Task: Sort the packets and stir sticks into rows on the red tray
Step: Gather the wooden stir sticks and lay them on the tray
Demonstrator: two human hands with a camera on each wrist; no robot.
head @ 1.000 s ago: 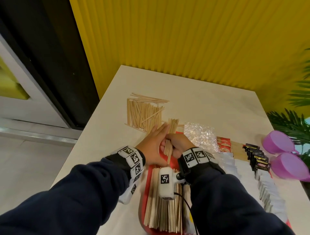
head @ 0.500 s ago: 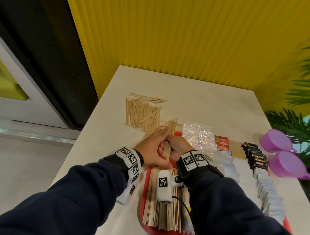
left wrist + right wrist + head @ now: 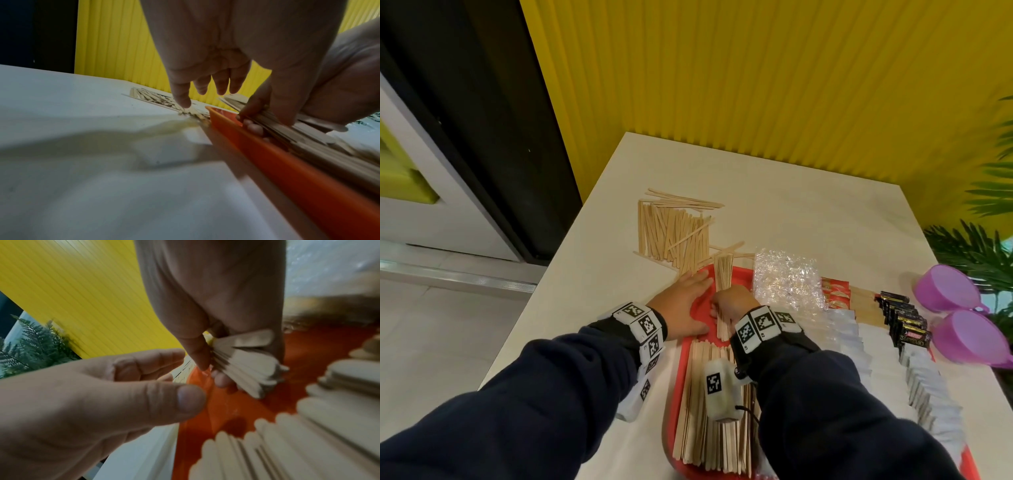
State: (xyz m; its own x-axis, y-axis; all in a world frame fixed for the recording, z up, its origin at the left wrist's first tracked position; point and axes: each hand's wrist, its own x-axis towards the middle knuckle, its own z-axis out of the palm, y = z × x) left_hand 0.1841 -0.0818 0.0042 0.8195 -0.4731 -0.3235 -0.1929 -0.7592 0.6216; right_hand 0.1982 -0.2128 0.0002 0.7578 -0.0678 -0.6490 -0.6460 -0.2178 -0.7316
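Note:
My right hand (image 3: pixel 732 305) grips a bundle of wooden stir sticks (image 3: pixel 723 274) low over the far left end of the red tray (image 3: pixel 671 411); the bundle (image 3: pixel 246 368) shows fanned between its thumb and fingers. My left hand (image 3: pixel 681 305) lies beside it with straight fingers, holding nothing, its fingertips (image 3: pixel 183 100) by the loose stick pile (image 3: pixel 674 233) on the table. A row of sticks (image 3: pixel 709 411) fills the tray's near left part. White packets (image 3: pixel 859 342), red packets (image 3: pixel 834 291) and black packets (image 3: pixel 904 318) stand in rows to the right.
A crumpled clear plastic bag (image 3: pixel 787 277) lies behind the packets. Two purple bowls (image 3: pixel 962 315) sit at the table's right edge by a green plant (image 3: pixel 979 246). A yellow ribbed wall (image 3: pixel 756 85) backs the white table (image 3: pixel 808 212).
The right hand has brought the stick bundle down flatter onto the tray's far end. The left hand has let go of the bundle and opened beside it.

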